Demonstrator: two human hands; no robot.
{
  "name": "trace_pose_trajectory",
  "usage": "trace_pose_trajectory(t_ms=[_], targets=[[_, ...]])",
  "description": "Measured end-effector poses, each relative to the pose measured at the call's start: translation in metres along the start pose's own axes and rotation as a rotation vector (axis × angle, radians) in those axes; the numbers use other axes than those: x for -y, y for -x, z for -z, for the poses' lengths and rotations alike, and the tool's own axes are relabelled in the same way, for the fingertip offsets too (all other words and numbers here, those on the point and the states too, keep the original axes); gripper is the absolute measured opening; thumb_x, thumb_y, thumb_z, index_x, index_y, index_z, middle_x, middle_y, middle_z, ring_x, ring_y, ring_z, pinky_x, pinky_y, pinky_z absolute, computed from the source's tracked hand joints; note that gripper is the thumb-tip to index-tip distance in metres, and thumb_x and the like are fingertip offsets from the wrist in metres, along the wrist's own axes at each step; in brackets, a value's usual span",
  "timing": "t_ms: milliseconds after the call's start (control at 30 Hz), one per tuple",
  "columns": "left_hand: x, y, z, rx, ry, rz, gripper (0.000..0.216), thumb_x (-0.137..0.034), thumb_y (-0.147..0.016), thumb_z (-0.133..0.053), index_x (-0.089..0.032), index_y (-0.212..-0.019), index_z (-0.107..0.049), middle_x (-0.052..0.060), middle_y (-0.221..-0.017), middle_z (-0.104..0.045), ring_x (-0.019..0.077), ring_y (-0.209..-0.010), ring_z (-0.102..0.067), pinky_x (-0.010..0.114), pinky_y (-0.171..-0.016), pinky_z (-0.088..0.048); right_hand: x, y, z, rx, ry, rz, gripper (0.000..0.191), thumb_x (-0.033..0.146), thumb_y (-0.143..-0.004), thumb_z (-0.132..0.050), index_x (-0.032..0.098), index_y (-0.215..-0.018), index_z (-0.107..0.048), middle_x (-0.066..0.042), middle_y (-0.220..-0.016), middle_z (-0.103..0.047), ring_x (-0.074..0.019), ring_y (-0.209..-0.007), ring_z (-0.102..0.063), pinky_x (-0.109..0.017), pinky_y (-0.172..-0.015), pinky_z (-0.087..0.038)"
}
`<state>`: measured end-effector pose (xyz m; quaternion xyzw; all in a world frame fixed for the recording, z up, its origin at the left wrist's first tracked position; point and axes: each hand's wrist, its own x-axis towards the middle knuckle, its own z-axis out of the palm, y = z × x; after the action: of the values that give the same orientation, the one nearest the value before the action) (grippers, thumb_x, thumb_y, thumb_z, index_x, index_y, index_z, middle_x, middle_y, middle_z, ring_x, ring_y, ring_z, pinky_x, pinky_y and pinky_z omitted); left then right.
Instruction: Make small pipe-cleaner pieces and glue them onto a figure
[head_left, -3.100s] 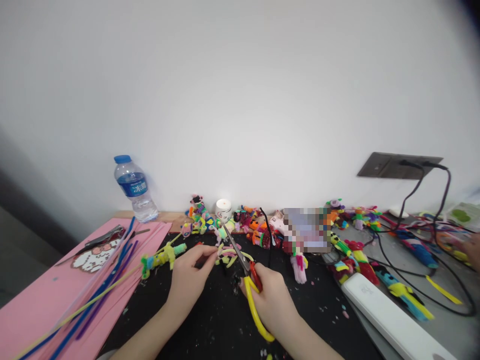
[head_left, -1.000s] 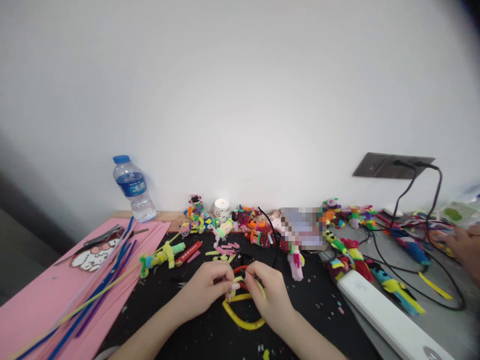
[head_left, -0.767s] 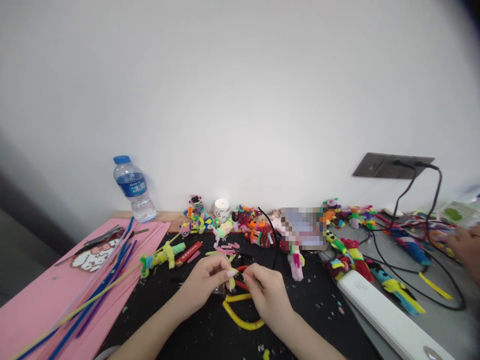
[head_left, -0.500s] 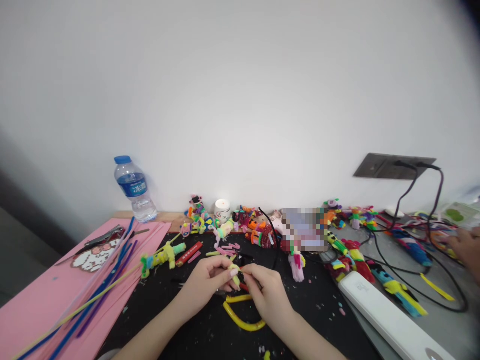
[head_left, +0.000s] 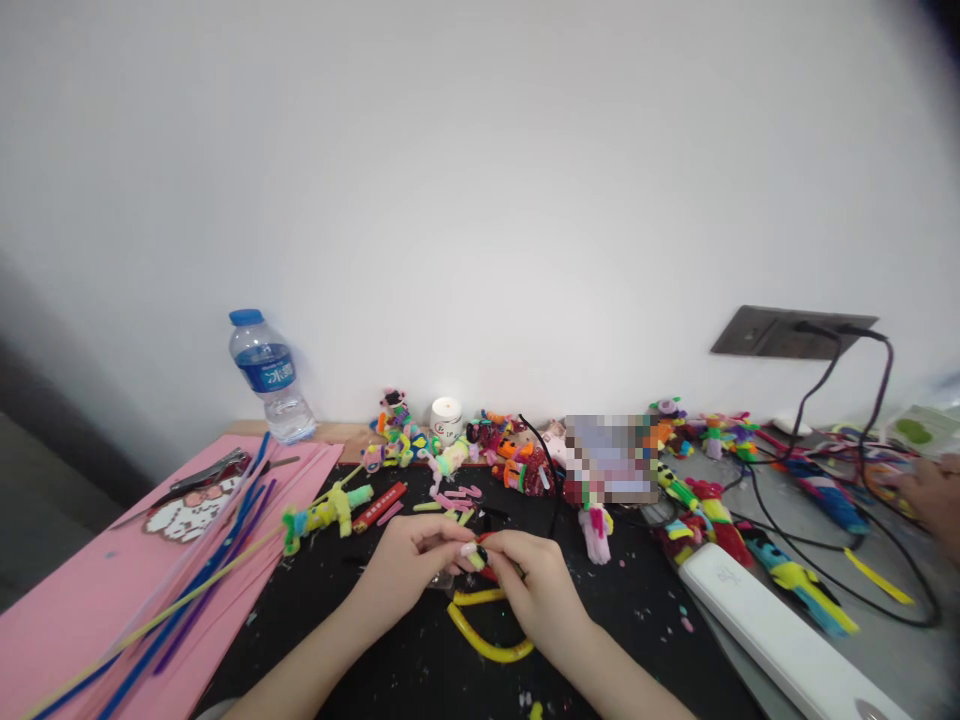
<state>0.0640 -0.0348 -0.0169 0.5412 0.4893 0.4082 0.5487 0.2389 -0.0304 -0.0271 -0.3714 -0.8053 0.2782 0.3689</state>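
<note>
Between the fingertips of both hands is a small yellow and black pipe cleaner piece (head_left: 477,557), mostly covered by the fingers. My left hand (head_left: 412,562) pinches it from the left, thumb on top. My right hand (head_left: 531,575) has its fingers closed at the piece's black end. Just under the hands lies a yellow-handled tool (head_left: 491,648) on the black mat (head_left: 375,655); its working end is hidden. Beyond my left hand are short pink pipe cleaner pieces (head_left: 456,498) and a red stick-like pack (head_left: 381,507).
Pipe cleaner figures, including a yellow-green one (head_left: 322,515), line the back. At left, long pipe cleaners (head_left: 225,560) cross pink sheets (head_left: 67,620) near a water bottle (head_left: 274,380). A white device (head_left: 780,630), black cables (head_left: 922,560) and another person's hand (head_left: 934,500) are at right.
The small yellow and black piece has turned between my fingertips and shows less of its yellow part. Both hands stay in nearly the same place.
</note>
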Motion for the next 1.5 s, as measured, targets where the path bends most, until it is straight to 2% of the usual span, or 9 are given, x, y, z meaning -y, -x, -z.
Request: trace_pose_trajectory(t_ms=[267,367,500,600,767,933,1233,1367,1500], targets=[[-0.001,-0.001,0.003,0.0,-0.088,-0.107,0.011,-0.022,-0.078,-0.053,-0.015,-0.07,-0.057,0.001,-0.065,-0.067,0.0149,-0.062,-0.064,0.026,-0.06,-0.05,-0.001,-0.001,0.0,-0.007,0.032,-0.058,0.022,0.011,-0.086,-0.042,0.016,-0.075,-0.061,0.001,-0.061,-0.055,-0.0114,-0.056,-0.05,-0.021,-0.054,-0.036],[0.002,0.001,0.004,0.01,-0.17,-0.151,0.012,-0.02,-0.079,-0.052,-0.015,-0.071,-0.059,0.001,-0.066,-0.065,0.014,-0.062,-0.062,0.023,-0.058,-0.048,-0.002,-0.001,-0.002,0.009,-0.013,-0.114,0.015,0.014,-0.084,-0.048,0.016,-0.078,-0.062,0.002,-0.061,-0.056,-0.0104,-0.054,-0.048,-0.02,-0.052,-0.035],[0.002,0.001,0.004,-0.008,-0.322,-0.228,0.013,-0.019,-0.078,-0.056,-0.015,-0.071,-0.065,0.0,-0.066,-0.063,0.0122,-0.06,-0.057,0.02,-0.054,-0.042,-0.004,-0.001,-0.004,0.029,-0.032,-0.183,0.01,0.017,-0.08,-0.055,0.016,-0.07,-0.057,0.005,-0.055,-0.048,-0.0089,-0.049,-0.043,-0.019,-0.047,-0.032],[0.0,0.0,0.005,0.01,-0.386,-0.261,0.012,-0.019,-0.078,-0.056,-0.016,-0.074,-0.067,0.0,-0.067,-0.064,0.0122,-0.059,-0.056,0.02,-0.054,-0.041,-0.003,0.0,-0.003,0.034,-0.015,-0.139,0.011,0.014,-0.081,-0.053,0.016,-0.07,-0.054,0.004,-0.059,-0.051,-0.0094,-0.053,-0.046,-0.019,-0.051,-0.034],[-0.003,0.001,0.01,0.04,-0.509,-0.371,0.015,-0.019,-0.081,-0.054,-0.02,-0.074,-0.067,0.0,-0.071,-0.068,0.0135,-0.067,-0.06,0.022,-0.065,-0.042,0.0,-0.001,0.001,0.064,0.019,-0.081,0.011,0.013,-0.084,-0.05,0.017,-0.076,-0.057,0.001,-0.067,-0.057,-0.0115,-0.061,-0.052,-0.02,-0.057,-0.038],[-0.003,0.002,0.009,0.076,-0.451,-0.289,0.018,-0.021,-0.083,-0.052,-0.018,-0.072,-0.064,-0.001,-0.066,-0.066,0.0125,-0.061,-0.059,0.02,-0.059,-0.042,0.003,-0.002,0.003,0.176,0.055,-0.014,0.018,0.013,-0.088,-0.044,0.018,-0.085,-0.061,-0.001,-0.077,-0.062,-0.0137,-0.071,-0.056,-0.022,-0.065,-0.042],[-0.011,0.004,0.012,0.151,-0.629,-0.371,0.018,-0.022,-0.085,-0.048,-0.019,-0.072,-0.06,-0.002,-0.069,-0.059,0.0125,-0.066,-0.053,0.022,-0.064,-0.038,0.004,-0.003,0.004,0.167,0.017,0.065,0.024,0.011,-0.087,-0.041,0.017,-0.068,-0.055,0.001,-0.064,-0.052,-0.0122,-0.06,-0.048,-0.021,-0.056,-0.037],[-0.012,0.004,0.015,0.239,-0.451,-0.217,0.018,-0.023,-0.083,-0.05,-0.017,-0.067,-0.055,-0.003,-0.06,-0.057,0.0111,-0.058,-0.052,0.021,-0.058,-0.038,0.006,-0.005,0.006,0.201,-0.031,0.047,0.027,0.011,-0.086,-0.044,0.017,-0.06,-0.051,0.004,-0.057,-0.046,-0.0103,-0.054,-0.043,-0.019,-0.054,-0.034],[-0.009,0.005,0.017,0.385,-0.183,-0.042,0.019,-0.029,-0.082,-0.053,-0.016,-0.068,-0.05,-0.003,-0.055,-0.058,0.0108,-0.052,-0.054,0.02,-0.053,-0.04,0.009,-0.005,0.007,0.278,-0.142,0.016,0.026,0.014,-0.086,-0.047,0.016,-0.061,-0.055,0.005,-0.055,-0.046,-0.0087,-0.052,-0.043,-0.017,-0.052,-0.033]])
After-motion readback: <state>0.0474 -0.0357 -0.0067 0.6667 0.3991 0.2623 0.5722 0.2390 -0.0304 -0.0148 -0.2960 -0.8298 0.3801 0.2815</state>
